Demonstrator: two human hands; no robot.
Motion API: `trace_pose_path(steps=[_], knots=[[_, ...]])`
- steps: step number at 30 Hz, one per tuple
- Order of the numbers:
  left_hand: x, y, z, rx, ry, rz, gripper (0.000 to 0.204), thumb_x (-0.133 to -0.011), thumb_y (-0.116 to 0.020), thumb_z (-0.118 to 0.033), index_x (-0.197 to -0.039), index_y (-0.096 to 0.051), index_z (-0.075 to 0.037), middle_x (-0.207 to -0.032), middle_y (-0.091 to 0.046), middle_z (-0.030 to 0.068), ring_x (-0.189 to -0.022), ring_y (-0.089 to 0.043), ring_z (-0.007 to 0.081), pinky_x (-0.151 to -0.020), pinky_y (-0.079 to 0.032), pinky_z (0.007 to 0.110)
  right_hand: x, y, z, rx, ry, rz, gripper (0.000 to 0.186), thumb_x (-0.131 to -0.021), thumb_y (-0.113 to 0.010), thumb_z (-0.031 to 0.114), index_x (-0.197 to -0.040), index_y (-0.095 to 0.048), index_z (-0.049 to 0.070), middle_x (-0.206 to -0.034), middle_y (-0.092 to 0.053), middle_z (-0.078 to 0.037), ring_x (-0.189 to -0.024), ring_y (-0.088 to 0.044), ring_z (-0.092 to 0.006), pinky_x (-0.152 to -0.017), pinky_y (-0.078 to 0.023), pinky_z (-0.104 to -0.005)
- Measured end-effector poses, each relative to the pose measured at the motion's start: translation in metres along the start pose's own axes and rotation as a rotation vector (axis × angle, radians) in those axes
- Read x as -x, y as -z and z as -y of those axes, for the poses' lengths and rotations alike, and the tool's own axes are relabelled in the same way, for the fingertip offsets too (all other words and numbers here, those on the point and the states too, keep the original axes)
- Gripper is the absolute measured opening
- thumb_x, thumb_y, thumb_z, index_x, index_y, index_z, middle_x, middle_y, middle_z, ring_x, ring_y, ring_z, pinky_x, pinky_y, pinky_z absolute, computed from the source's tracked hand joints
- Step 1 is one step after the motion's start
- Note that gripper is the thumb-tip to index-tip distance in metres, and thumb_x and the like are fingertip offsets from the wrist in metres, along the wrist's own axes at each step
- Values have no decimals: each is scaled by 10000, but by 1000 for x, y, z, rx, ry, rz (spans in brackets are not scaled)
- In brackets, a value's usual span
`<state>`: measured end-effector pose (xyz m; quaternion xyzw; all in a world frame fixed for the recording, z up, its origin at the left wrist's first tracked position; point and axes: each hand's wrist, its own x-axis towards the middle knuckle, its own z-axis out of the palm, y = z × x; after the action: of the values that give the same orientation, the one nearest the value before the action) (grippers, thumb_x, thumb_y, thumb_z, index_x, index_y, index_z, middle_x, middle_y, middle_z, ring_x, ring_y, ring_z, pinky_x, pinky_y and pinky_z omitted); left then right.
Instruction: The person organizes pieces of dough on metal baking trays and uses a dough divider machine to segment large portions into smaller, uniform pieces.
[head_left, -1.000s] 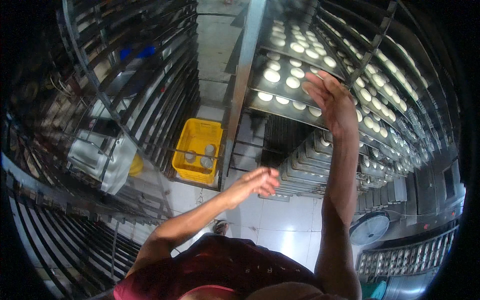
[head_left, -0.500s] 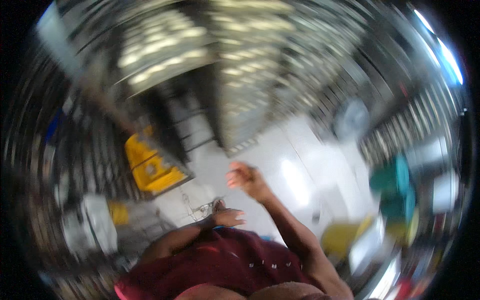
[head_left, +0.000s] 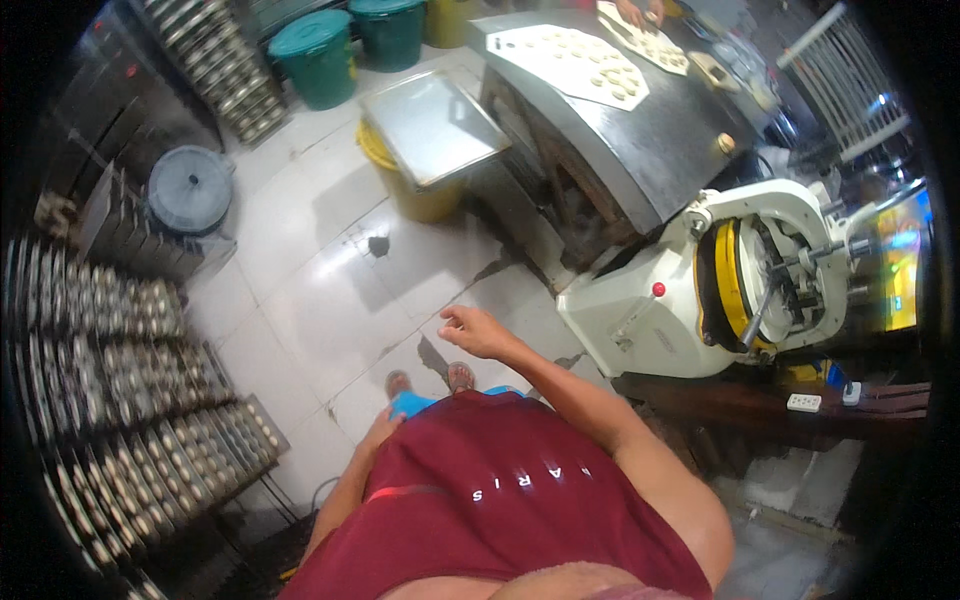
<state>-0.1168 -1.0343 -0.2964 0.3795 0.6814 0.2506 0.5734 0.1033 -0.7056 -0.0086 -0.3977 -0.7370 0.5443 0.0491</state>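
Observation:
My right hand (head_left: 475, 332) hangs over the tiled floor in front of me. Its fingers are loosely bent and hold nothing that I can see. Low at my side, my left hand (head_left: 382, 428) lies against my blue shorts (head_left: 412, 404), its fingers stretched and nothing visible in them. Closest to my right hand stands a cream-coloured machine (head_left: 660, 315) with a round head, a yellow ring, a lever and a red knob. Neither hand touches it.
At left stand racks of trays (head_left: 215, 450) with rows of pale pieces. Ahead are a grey lidded bin (head_left: 190, 190), green buckets (head_left: 313, 60), and a metal tray (head_left: 435, 125) on a yellow bucket (head_left: 425, 200). Another person's hands (head_left: 640, 14) work at the steel table (head_left: 660, 150) beside dough boards (head_left: 565, 62).
My view has swung right, from blurred racks and a yellow crate to the steel table and cream machine. My left hand has dropped from before my waist to my side.

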Motion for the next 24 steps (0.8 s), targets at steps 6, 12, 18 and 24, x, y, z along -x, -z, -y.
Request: trace_pose_path(steps=[6,12,18,24], knots=[[-109,63,-149,-411,188,105,706,-938,-550,-573,-1307,-616,25,-1261,-648,277,-1224,-602,405,-1067,-441,437,-7,71,-72,-332,-178,-190,526,-958,-660,255,-1366,-528,-51,-1079,-704,-148,-911,-685,-173,-804,-555,-330],[-245,59,-310,-340,-153,19,482,-941,-616,-384,-1241,-652,-8,-1206,-680,223,-1127,-655,361,-979,-502,423,-42,154,-115,-248,-334,-357,497,-938,-671,271,-1338,-570,-6,-1121,-713,-161,-980,-698,-234,-866,-549,-356],[-363,44,-542,-367,-717,-4,297,-916,-668,-176,-1182,-669,-45,-1157,-685,176,-1090,-650,355,-944,-520,406,-85,300,-124,-106,-317,-753,400,-930,-676,230,-1269,-640,20,-1094,-738,-165,-979,-715,-257,-879,-551,-372],[-471,30,-711,-316,-1100,-92,313,-898,-696,-146,-1190,-653,-42,-1157,-670,166,-1084,-647,352,-946,-517,409,-135,452,-143,-136,-302,-1053,385,-935,-678,214,-1235,-657,-25,-1119,-729,-181,-1018,-700,-242,-918,-534,-356]])
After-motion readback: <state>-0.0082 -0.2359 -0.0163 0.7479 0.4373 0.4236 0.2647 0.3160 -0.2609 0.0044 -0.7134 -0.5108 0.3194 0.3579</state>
